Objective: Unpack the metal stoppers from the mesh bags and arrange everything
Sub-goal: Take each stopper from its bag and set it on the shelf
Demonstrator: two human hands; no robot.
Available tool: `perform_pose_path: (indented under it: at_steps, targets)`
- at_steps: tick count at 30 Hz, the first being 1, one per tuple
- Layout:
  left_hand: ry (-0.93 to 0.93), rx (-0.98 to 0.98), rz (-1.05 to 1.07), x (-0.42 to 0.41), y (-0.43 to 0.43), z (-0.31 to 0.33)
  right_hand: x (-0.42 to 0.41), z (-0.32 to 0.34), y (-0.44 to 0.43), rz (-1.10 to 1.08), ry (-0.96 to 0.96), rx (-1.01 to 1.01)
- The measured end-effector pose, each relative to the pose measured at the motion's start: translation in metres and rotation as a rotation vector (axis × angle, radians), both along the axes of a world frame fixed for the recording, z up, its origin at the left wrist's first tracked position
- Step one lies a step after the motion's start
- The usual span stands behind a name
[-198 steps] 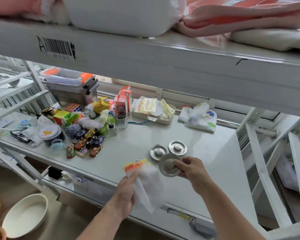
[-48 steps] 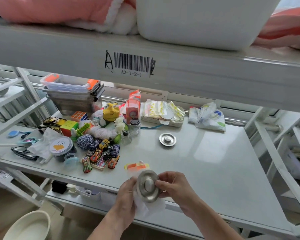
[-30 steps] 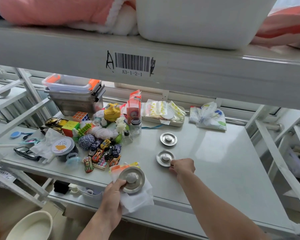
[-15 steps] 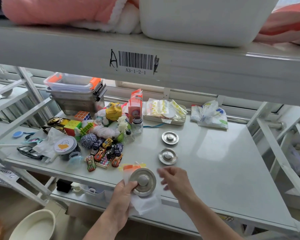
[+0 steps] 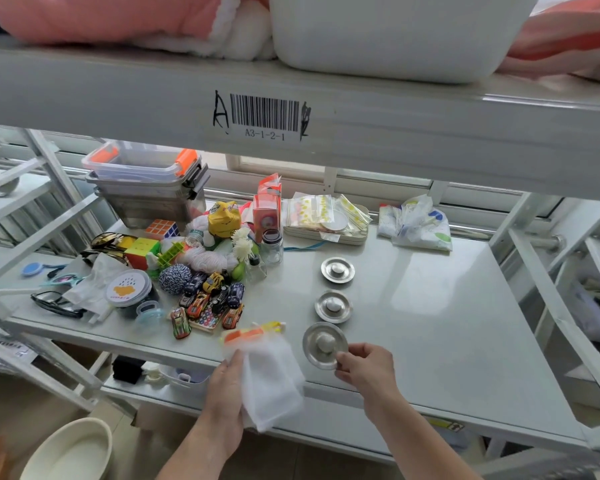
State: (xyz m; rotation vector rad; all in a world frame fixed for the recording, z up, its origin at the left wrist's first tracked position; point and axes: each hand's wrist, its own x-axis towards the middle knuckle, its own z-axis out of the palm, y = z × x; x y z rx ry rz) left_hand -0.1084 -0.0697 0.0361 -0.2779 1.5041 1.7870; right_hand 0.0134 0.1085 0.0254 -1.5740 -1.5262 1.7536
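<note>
Three round metal stoppers form a line on the white shelf: the far stopper, the middle stopper and the near stopper. My right hand pinches the near stopper's lower right rim, close to the shelf surface. My left hand grips a white mesh bag with an orange and yellow top edge, which hangs over the shelf's front edge. The bag looks limp and flat.
Left of the stoppers lies a clutter of toy cars, puzzle cubes, a twine ball, a small jar and stacked plastic boxes. A tray of packets and a printed bag sit at the back. An upper shelf overhangs.
The stopper has passed from my left hand to my right hand and now sits in line below the other two. My left hand keeps only the mesh bag.
</note>
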Motion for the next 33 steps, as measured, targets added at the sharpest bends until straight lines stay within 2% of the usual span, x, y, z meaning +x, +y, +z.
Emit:
perform_pose_path:
  at_steps: [5,11,17,19,20,25,28,30,33]
  targets:
    - [0.031,0.049,0.075,-0.019,-0.016,0.001,-0.008,-0.001,0.001,0.011,-0.196,0.086]
    - [0.027,0.086,0.116,-0.025,-0.020,0.004,-0.008,-0.003,-0.002,-0.022,-0.223,0.116]
    - [0.055,0.156,0.012,-0.019,-0.019,0.012,-0.003,0.001,-0.004,-0.014,-0.231,0.124]
    - [0.020,0.180,-0.028,-0.017,-0.018,0.013,0.006,0.008,-0.006,-0.006,-0.243,0.204]
    - [-0.009,0.210,-0.065,-0.014,-0.016,0.015,0.011,0.016,-0.009,-0.005,-0.218,0.246]
    - [-0.097,0.342,-0.294,0.010,0.005,0.019,0.034,0.070,-0.034,0.113,0.142,0.325]
    - [-0.125,0.395,-0.376,0.023,0.020,0.018,0.041,0.082,-0.036,0.190,0.041,0.308]
    - [-0.118,0.398,-0.397,0.032,0.028,0.019,0.052,0.078,-0.038,0.153,-0.060,0.442]
    - [-0.093,0.398,-0.445,0.045,0.038,0.023,0.068,0.074,-0.042,0.153,-0.142,0.855]
